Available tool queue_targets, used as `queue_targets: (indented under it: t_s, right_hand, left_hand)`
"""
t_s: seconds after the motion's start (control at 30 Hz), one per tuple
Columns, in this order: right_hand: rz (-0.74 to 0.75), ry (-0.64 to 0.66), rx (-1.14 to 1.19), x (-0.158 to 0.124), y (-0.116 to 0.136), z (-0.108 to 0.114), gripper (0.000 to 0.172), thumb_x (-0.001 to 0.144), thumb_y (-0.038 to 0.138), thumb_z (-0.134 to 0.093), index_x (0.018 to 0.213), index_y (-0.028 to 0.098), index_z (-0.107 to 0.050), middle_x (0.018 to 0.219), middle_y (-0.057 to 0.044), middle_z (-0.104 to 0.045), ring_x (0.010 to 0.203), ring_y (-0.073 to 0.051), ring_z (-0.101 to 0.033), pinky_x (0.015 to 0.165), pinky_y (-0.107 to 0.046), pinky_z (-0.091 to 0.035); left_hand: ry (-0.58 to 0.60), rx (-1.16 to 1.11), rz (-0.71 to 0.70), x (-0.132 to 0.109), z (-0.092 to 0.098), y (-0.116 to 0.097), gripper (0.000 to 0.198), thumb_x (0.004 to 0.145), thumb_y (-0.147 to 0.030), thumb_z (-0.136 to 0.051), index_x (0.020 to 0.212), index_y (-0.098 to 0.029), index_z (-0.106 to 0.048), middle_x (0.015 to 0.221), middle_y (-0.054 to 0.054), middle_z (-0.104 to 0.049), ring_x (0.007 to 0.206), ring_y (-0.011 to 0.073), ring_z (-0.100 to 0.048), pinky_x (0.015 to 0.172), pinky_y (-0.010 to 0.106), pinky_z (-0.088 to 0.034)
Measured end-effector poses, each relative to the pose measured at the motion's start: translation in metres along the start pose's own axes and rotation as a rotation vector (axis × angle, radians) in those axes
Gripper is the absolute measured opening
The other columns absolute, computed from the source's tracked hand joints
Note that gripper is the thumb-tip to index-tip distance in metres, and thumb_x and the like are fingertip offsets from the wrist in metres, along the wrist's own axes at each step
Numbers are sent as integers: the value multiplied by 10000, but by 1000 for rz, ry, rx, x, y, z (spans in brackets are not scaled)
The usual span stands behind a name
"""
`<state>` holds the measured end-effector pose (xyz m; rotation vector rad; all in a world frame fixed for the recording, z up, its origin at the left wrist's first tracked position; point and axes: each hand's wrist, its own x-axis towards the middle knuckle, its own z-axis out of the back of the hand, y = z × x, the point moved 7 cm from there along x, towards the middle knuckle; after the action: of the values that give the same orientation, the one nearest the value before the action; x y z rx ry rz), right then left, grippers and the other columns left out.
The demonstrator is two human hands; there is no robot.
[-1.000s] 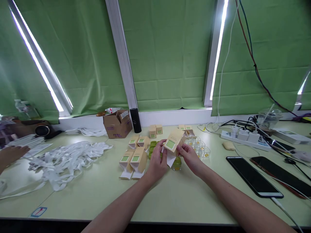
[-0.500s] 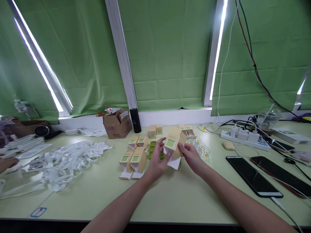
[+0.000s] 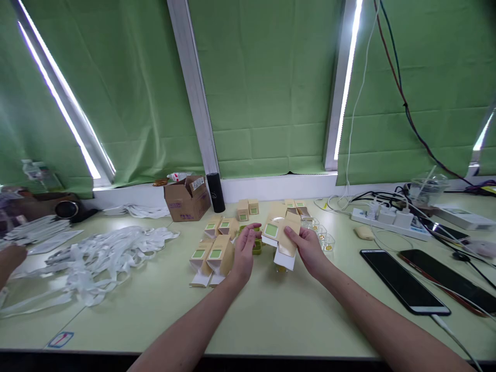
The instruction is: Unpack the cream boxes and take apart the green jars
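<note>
My right hand [image 3: 310, 248] grips a tan paper box [image 3: 276, 219] with a green square label and white flaps hanging down at its lower end. Just left of the box, my left hand [image 3: 244, 254] has its fingers apart and touches nothing I can make out. Behind that hand lie green pieces [image 3: 257, 247], partly covered. Two tan boxes [image 3: 220, 254] with white flaps open toward me lie left of my left hand, with more boxes [image 3: 228, 226] behind them. Clear cups [image 3: 328, 242] with small yellow spots stand right of the held box.
A pile of white straps [image 3: 112, 258] covers the left, near another person's hand [image 3: 11, 261]. A brown carton [image 3: 188, 199] and black cylinder [image 3: 215, 192] stand at the back. Phones [image 3: 405, 281], cables and a power strip [image 3: 391, 225] lie on the right.
My left hand has let go of the box and moved slightly left. The box has turned in my right hand, so its side and white flaps show more. The other person's hand has shifted slightly.
</note>
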<state>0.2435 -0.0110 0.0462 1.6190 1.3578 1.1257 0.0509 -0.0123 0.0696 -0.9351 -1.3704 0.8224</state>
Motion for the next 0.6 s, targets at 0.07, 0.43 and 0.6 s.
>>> queue_targets:
  t_s: [0.07, 0.43, 0.6]
  right_hand:
    - [-2, -25, 1, 0, 0, 2, 593, 637, 653, -906, 969, 171, -813, 980, -127, -827, 829, -298, -782, 727, -396, -636]
    - [88, 5, -80, -3, 7, -3, 544, 675, 652, -880, 937, 183, -794, 964, -118, -821, 838, -304, -778, 718, -401, -640]
    - [191, 79, -154, -8, 15, -9, 494, 802, 661, -779, 967, 196, -784, 991, -112, -804, 876, -292, -751, 726, -375, -611]
  left_hand:
    - [-2, -3, 26, 0, -1, 0, 480, 971, -642, -550, 1090, -204, -708, 942, 78, -751, 911, 215, -653, 804, 319, -499]
    - [182, -77, 64, 2, -15, 5, 425, 861, -583, -753, 1006, -184, -749, 945, 73, -749, 869, 200, -675, 812, 309, -535]
    - [182, -76, 43, 1, -15, 4, 409, 813, -532, -819, 996, -176, -735, 971, 79, -751, 880, 200, -685, 808, 311, -551]
